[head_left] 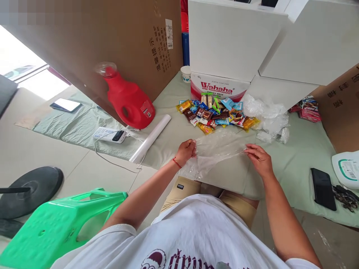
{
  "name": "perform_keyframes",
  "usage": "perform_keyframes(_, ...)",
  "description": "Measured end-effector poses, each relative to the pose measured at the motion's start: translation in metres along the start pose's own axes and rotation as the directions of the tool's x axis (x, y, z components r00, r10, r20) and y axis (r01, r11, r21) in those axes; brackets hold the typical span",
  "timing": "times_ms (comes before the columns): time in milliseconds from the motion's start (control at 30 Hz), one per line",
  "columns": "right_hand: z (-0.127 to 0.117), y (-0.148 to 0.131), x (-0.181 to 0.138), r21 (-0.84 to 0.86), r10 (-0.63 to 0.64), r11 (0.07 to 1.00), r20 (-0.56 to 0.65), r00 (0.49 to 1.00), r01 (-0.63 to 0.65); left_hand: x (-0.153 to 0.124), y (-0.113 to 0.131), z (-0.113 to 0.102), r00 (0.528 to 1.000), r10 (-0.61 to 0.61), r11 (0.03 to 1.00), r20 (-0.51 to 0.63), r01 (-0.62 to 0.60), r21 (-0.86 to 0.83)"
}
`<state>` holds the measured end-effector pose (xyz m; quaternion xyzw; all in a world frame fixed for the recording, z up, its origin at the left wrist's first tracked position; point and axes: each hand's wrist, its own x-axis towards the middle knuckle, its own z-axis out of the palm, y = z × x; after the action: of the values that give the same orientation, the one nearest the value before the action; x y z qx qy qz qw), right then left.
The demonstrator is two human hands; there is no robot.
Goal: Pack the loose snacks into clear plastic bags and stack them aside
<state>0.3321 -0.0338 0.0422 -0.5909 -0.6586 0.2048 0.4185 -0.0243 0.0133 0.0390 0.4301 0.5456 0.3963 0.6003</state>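
A clear plastic bag [215, 151] is stretched between my two hands over the green cloth [303, 157]. My left hand [185, 151] pinches the bag's left edge; a red string sits on that wrist. My right hand [259, 157] grips the bag's right edge with curled fingers. Just beyond the bag lies a pile of wrapped snacks and candies [215, 114] in many colours.
A red detergent jug [127, 99], a white roll [151, 137] and a power strip [110, 134] lie left. A Wahaha box [217, 86] and crumpled plastic bags [269, 116] sit behind the snacks. A black phone [322, 188] and keys [346, 196] lie right. A green stool [61, 224] stands near left.
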Motion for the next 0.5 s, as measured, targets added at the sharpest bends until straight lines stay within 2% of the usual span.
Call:
perform_keyframes(33, 0.0, 0.005, 0.001, -0.009, 0.053, 0.999, -0.081, 0.995, -0.054, -0.002, -0.003, 0.002, 1.0, -0.013, 1.0, -0.023, 0.013, -0.003)
perform_keyframes(100, 0.005, 0.003, 0.002, -0.054, 0.121, 0.989, -0.276, 0.953, -0.141, -0.006, -0.008, 0.008, 0.997, -0.035, 0.999, -0.072, 0.034, -0.006)
perform_keyframes(167, 0.016, -0.014, -0.002, -0.113, 0.082, 0.984, -0.408, 0.909, -0.139, -0.007, -0.012, 0.016, 0.992, -0.052, 0.999, -0.116, 0.052, -0.005)
perform_keyframes(200, 0.024, -0.028, -0.006, -0.146, 0.02, 0.986, -0.4, 0.917, -0.085, -0.008, -0.014, 0.02, 0.989, -0.058, 0.998, -0.133, 0.059, 0.0)
perform_keyframes(233, 0.032, -0.042, -0.012, -0.173, -0.061, 0.985, -0.331, 0.942, 0.003, -0.007, -0.015, 0.023, 0.987, -0.061, 0.998, -0.148, 0.063, 0.009)
perform_keyframes(267, 0.041, -0.056, -0.018, -0.186, -0.152, 0.976, -0.192, 0.97, 0.117, -0.007, -0.016, 0.025, 0.984, -0.061, 0.998, -0.165, 0.065, 0.021)
perform_keyframes(300, 0.048, -0.068, -0.024, -0.176, -0.238, 0.956, -0.012, 0.971, 0.233, -0.005, -0.016, 0.025, 0.981, -0.058, 0.997, -0.183, 0.066, 0.037)
perform_keyframes(367, 0.058, -0.078, -0.039, -0.118, -0.329, 0.917, 0.32, 0.889, 0.381, -0.002, -0.017, 0.019, 0.973, -0.047, 0.994, -0.228, 0.068, 0.083)
perform_keyframes(400, 0.059, -0.077, -0.046, -0.1, -0.327, 0.911, 0.416, 0.849, 0.4, -0.001, -0.016, 0.013, 0.967, -0.039, 0.991, -0.254, 0.069, 0.113)
perform_keyframes(433, 0.057, -0.072, -0.053, -0.103, -0.302, 0.916, 0.46, 0.835, 0.388, -0.001, -0.016, 0.006, 0.959, -0.026, 0.987, -0.283, 0.07, 0.147)
perform_keyframes(500, 0.045, -0.055, -0.066, -0.151, -0.216, 0.939, 0.442, 0.87, 0.31, -0.003, -0.013, -0.012, 0.937, 0.01, 0.975, -0.35, 0.069, 0.211)
